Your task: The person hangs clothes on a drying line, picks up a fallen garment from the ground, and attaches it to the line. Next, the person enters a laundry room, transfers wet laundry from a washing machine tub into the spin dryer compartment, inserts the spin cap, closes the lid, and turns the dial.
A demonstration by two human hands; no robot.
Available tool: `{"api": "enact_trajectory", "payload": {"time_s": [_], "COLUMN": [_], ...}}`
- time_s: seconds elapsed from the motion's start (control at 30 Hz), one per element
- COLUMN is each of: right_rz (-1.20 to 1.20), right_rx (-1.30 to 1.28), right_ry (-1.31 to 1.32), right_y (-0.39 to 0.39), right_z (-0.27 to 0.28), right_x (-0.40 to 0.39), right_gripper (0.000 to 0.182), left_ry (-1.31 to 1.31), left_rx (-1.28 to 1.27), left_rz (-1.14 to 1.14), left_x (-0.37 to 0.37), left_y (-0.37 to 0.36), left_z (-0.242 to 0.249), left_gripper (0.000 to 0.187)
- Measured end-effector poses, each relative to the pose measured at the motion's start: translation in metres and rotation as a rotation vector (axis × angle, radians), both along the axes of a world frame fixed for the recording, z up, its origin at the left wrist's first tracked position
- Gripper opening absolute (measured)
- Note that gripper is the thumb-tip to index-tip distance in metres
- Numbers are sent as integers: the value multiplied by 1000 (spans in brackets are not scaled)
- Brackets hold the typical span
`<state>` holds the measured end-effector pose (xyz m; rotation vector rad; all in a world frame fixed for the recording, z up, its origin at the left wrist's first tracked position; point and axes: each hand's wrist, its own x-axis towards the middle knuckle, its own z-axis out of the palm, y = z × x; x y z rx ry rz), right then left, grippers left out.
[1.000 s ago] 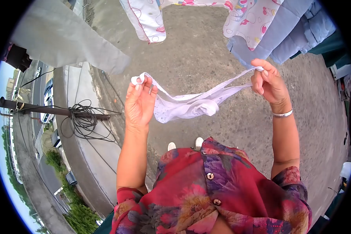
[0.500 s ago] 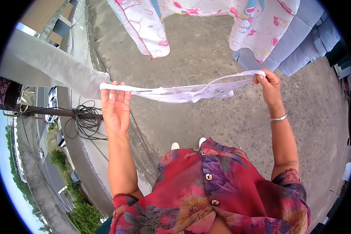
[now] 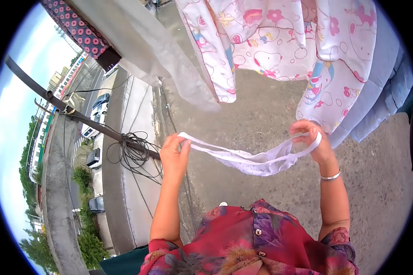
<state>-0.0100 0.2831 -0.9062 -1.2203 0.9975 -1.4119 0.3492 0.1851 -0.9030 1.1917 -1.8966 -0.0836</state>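
Between my two hands hangs a pair of pale lavender underpants (image 3: 260, 167), its waistband held in an open loop. My left hand (image 3: 172, 158) pinches one end of the band between thumb and fingers. At the other end, my right hand (image 3: 321, 149) has its fingers bent through the loop, with the band lying across the thumb side. The fabric sags in the middle, above the concrete floor. A silver bracelet (image 3: 330, 176) circles my right wrist.
Pink-and-white cartoon-print cloth (image 3: 275, 57) hangs ahead, with light-blue cloth (image 3: 376, 96) to its right. Pale grey trousers (image 3: 156, 50) and patterned dark cloth (image 3: 80, 32) hang at upper left. A metal pole (image 3: 98, 127) carries coiled cable (image 3: 135, 151) beside a parapet (image 3: 114, 183), with parked cars below.
My hands have come closer together, so the stretched waistband has slackened and the fabric droops. My left hand's fingers have gone from straight to pinching. The view has tilted up toward the hanging laundry.
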Motion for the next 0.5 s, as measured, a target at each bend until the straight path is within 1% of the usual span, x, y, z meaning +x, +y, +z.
{"api": "enact_trajectory", "payload": {"time_s": [0.03, 0.07, 0.1, 0.17, 0.2, 0.23, 0.27, 0.3, 0.33, 0.37, 0.4, 0.43, 0.47, 0.5], "right_rz": [-20, -77, -111, -11, -8, 57, 123, 126, 165, 208, 284, 292, 451, 612], "right_rx": [86, -52, -91, 454, 406, 383, 359, 322, 120, -77, -15, -38, -17, 10], "right_ry": [326, 605, 782, 522, 532, 386, 242, 254, 77, -101, -238, -226, -336, -444], "right_y": [-1, -8, -9, -7, -7, -7, -9, -11, -13, -14, -18, -19, -18, -18], "right_z": [4, -10, -12, 6, 9, 12, 16, 21, 26, 30, 33, 42, 53, 64], "right_x": [3, 2, 5, 14, 17, 19, 22, 29, 42, 55, 63, 68, 73, 78], "right_gripper": [46, 44, 44, 41, 41, 36, 32, 32, 31, 35, 45, 45, 44, 42], "left_ry": [273, 485, 515, 453, 399, 403, 593, 780, 762, 764, 702, 637, 638, 719], "left_rx": [416, 629, 745, 907, 992, 947, 975, 1003, 996, 967, 903, 841, 817, 723], "left_rz": [-66, -206, -342, -320, -326, -326, -453, -586, -554, -559, -628, -695, -701, -782], "left_x": [4, 2, 4, 4, 6, 9, 15, 20, 23, 23, 22, 20, 18, 16], "left_y": [5, 11, 14, 30, 34, 37, 39, 42, 48, 54, 56, 60, 66, 71], "left_z": [-3, -2, -8, 8, 18, 24, 31, 40, 55, 64, 72, 80, 92, 108], "left_gripper": [12, 15, 13, 13, 13, 13, 14, 16, 25, 25, 27, 28, 28, 30]}}
